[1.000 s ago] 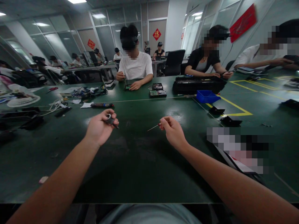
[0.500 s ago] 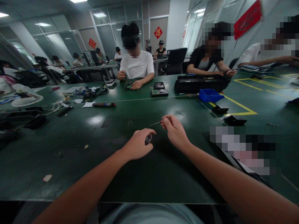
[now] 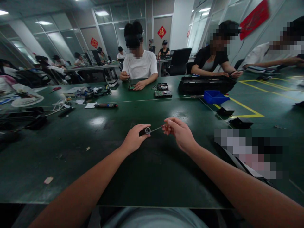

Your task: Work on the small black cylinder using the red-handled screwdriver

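Note:
My left hand [image 3: 133, 139] grips a small dark cylinder [image 3: 147, 130] between thumb and fingers. Its round metallic end faces right, and the rest is partly hidden in the hand. In my right hand [image 3: 179, 131] is a thin screwdriver [image 3: 156, 129], pinched near its reddish handle, most of which the fingers cover. Its slim shaft points left, and the tip meets or overlaps the cylinder's round end; whether it goes inside, I cannot tell. Both hands are above the green table [image 3: 154, 183].
Beyond my hands lies a dark tube-like tool [image 3: 106, 105] on the table. Hard drives [image 3: 163, 94], a blue bin [image 3: 216, 97] and a long black housing [image 3: 206, 85] stand farther back. Cables [image 3: 58, 107] clutter the left. Across the table a person [image 3: 140, 66] works on a small board.
My left hand has turned and moved slightly up and left, bringing the cylinder's round end to face the screwdriver. The screwdriver's tip has come to the cylinder.

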Demonstrator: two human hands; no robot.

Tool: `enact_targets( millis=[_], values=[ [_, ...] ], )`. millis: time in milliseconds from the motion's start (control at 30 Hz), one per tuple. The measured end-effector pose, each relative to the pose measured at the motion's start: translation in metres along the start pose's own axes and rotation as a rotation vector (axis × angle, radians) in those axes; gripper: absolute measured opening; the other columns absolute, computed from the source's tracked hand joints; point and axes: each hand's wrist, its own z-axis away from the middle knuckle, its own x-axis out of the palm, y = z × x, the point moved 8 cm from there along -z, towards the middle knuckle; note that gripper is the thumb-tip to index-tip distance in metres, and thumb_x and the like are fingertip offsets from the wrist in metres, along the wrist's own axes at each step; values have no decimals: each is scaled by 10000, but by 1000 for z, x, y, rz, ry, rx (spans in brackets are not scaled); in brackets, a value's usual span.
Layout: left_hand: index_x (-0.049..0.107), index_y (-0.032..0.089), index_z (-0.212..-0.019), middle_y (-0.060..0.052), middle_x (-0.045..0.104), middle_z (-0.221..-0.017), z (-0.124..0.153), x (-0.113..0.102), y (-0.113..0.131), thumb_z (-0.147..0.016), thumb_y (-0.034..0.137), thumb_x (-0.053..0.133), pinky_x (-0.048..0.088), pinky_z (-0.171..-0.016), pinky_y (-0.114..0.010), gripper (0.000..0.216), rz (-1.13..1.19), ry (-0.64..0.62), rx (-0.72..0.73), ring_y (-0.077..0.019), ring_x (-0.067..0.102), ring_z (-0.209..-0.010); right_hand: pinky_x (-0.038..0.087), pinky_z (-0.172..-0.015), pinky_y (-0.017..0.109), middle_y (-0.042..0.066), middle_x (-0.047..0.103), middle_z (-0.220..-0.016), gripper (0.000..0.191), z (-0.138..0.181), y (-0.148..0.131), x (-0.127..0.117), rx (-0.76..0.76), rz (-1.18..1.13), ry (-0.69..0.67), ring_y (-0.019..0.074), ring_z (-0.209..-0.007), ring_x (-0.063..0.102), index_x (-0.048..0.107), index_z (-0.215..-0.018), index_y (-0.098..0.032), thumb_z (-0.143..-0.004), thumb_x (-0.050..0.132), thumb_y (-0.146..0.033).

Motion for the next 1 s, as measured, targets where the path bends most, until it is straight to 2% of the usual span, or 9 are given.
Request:
enact_targets(
  millis=[100,567,1000],
  values=[
    [635,224,-1262,-49,660,-1256,0,-4,1,-864,209,709,418,-1078,-419,406,9,45,-27,-228,586,-1184,486,-644,320,34,694,-810,288,0,-3,-4,-24,-16,40,155,-676,608,652,-918,-210,-817,668,-479],
    [631,243,-1277,-52,653,-1273,1,-5,2,-889,262,677,408,-1090,-424,390,29,39,-31,-235,581,-1199,515,-673,353,67,723,-838,205,6,-19,-3,-198,365,73,187,-720,650,617,-918,-207,-918,526,-390],
    [634,250,-1273,-43,661,-1239,2,-6,3,-883,272,693,420,-1058,-407,395,40,35,-22,-224,593,-1159,521,-714,367,51,712,-820,185,6,-19,-4,-216,412,64,190,-738,654,621,-906,-215,-929,506,-359]
  ],
)
